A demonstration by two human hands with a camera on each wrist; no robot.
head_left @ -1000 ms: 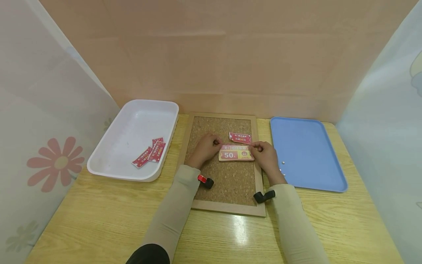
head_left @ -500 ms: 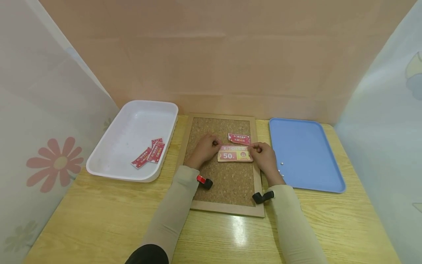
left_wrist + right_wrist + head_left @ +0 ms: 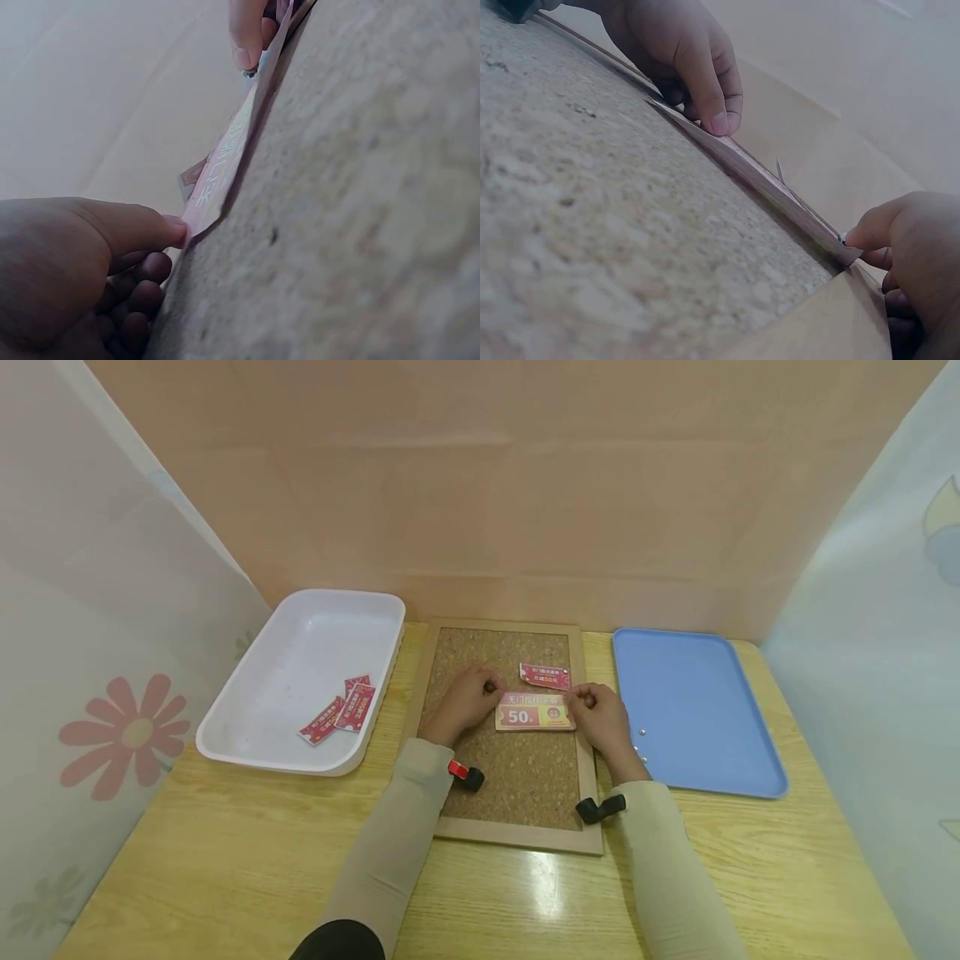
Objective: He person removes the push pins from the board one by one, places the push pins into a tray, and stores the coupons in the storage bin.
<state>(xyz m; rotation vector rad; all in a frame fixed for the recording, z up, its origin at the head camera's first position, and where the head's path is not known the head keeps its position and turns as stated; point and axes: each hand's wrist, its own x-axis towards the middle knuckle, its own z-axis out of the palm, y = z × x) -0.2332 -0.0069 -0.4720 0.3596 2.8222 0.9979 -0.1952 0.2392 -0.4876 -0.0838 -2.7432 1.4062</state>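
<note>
A pink and yellow coupon (image 3: 534, 718) lies over the cork board (image 3: 510, 777), with its lower edge lifted off the cork in the wrist views. The left hand (image 3: 467, 697) pinches its upper left corner between thumb and curled fingers. At the upper right corner, the right hand (image 3: 606, 720) holds a small shiny thumbtack (image 3: 842, 238) under its thumb tip, right at the coupon; the tack's point is hidden. Just above, a smaller red coupon (image 3: 545, 677) is on the board, a tack at its upper right corner and its ends curling up.
To the left stands a white tub (image 3: 300, 652) with several red coupons (image 3: 356, 706) inside. A blue tray (image 3: 697, 710) lies on the right, with a few shiny tacks (image 3: 642, 732) near its left edge. The board's wooden frame (image 3: 517, 835) borders the cork.
</note>
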